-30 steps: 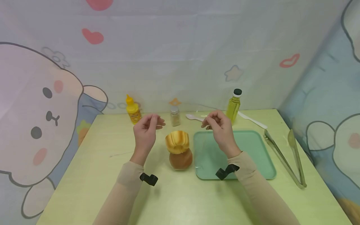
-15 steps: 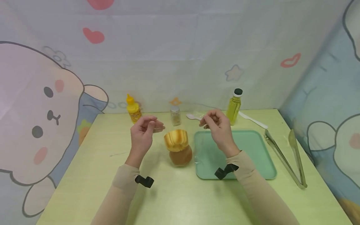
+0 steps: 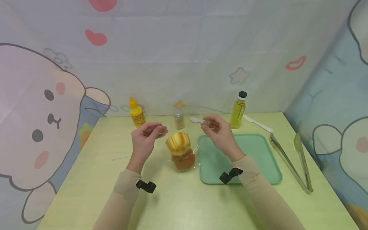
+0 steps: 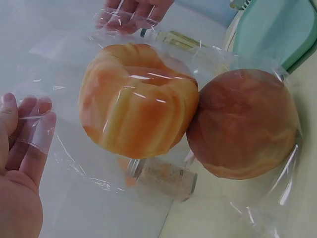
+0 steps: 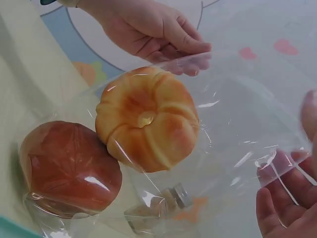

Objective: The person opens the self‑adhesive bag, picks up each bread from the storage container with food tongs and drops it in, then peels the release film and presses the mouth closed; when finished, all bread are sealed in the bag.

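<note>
My left hand (image 3: pixel 143 140) and my right hand (image 3: pixel 222 137) pinch opposite sides of the mouth of a clear plastic bag (image 5: pixel 233 119), which hangs between them over the table. Inside the bag a golden, ridged, pumpkin-shaped bread (image 3: pixel 178 143) leans on top of a round brown bun (image 3: pixel 184 160). In the left wrist view, film lies across the fingers (image 4: pixel 37 134) of my left hand. Through the film in the right wrist view, the fingers of my right hand show behind the bag's edge.
A green tray (image 3: pixel 253 159) lies under my right forearm, with metal tongs (image 3: pixel 290 163) to its right. Along the back stand a yellow squeeze bottle (image 3: pixel 136 115), a small seasoning jar (image 3: pixel 179 119) and an oil bottle (image 3: pixel 238 111). A white spoon (image 3: pixel 196 119) and a white knife (image 3: pixel 258 124) lie there too.
My left hand has shifted left and slightly toward me, and the right hand a little left. The breads in the bag have moved slightly left, the golden one tilting.
</note>
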The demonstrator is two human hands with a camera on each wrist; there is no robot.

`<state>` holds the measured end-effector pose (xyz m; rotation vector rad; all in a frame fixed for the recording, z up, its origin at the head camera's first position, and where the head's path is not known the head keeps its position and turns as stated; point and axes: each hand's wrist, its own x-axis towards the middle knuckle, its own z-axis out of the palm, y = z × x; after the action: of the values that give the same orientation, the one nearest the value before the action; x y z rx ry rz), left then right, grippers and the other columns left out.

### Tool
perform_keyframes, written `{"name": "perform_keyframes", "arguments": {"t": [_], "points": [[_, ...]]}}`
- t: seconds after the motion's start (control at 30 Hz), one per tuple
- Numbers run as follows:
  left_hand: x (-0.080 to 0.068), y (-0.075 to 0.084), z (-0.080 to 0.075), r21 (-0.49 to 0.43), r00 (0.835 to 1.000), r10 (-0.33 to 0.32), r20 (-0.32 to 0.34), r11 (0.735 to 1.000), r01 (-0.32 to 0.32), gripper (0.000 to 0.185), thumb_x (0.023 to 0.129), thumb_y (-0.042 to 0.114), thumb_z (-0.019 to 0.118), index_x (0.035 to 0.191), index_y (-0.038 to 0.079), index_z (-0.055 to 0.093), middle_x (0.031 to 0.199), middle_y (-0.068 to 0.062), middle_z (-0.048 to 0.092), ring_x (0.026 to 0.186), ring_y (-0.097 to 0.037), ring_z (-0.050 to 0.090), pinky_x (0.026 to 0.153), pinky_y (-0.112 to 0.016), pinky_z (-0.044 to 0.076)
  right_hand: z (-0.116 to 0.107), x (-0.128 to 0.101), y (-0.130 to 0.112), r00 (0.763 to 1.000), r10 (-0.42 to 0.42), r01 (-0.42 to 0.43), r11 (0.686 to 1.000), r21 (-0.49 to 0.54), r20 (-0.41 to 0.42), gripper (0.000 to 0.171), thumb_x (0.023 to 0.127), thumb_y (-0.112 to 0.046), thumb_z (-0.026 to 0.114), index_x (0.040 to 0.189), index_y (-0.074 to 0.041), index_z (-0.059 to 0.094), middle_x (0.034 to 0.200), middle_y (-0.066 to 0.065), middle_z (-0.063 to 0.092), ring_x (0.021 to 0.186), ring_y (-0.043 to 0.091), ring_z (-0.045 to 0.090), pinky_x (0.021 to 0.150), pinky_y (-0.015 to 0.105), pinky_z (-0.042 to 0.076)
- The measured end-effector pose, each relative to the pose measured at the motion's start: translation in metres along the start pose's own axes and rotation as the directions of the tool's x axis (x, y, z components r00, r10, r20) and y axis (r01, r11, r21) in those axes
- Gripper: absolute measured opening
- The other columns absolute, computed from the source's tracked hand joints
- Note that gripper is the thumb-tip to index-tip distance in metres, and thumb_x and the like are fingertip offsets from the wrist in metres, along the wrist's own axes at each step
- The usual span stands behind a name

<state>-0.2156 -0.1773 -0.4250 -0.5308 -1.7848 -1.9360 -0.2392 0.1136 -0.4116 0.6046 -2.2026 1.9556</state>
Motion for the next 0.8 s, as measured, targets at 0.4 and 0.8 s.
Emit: {"name": "perform_keyframes", "arguments": {"t": [0.4, 0.8], "points": [[-0.001, 0.017, -0.012, 0.035, 0.999, -0.053, 0.0, 0.998, 0.053, 0.021, 0.096, -0.001, 0.074, 0.106, -0.019, 0.07, 0.094, -0.006, 0.082, 0.084, -0.019, 0.08, 0.08, -0.039, 0.065, -0.005, 0.003, -0.003, 0.998, -0.057, 0.056, 0.998, -0.037, -0.04, 0.013, 0.103, -0.012, 0.07, 0.105, 0.0, 0.074, 0.093, 0.018, 0.074, 0.084, 0.018, 0.072, 0.078, 0.026, 0.059], [0.005, 0.025, -0.034, 0.055, 0.981, -0.136, 0.136, 0.99, 0.13, 0.017, 0.094, -0.002, 0.076, 0.108, -0.01, 0.078, 0.095, -0.005, 0.081, 0.084, -0.02, 0.08, 0.079, -0.037, 0.065, -0.017, 0.004, -0.006, 0.994, -0.086, 0.087, 0.996, -0.002, 0.064, 0.013, 0.103, -0.007, 0.068, 0.111, 0.001, 0.075, 0.097, 0.007, 0.075, 0.086, 0.018, 0.075, 0.084, 0.039, 0.063]]}}
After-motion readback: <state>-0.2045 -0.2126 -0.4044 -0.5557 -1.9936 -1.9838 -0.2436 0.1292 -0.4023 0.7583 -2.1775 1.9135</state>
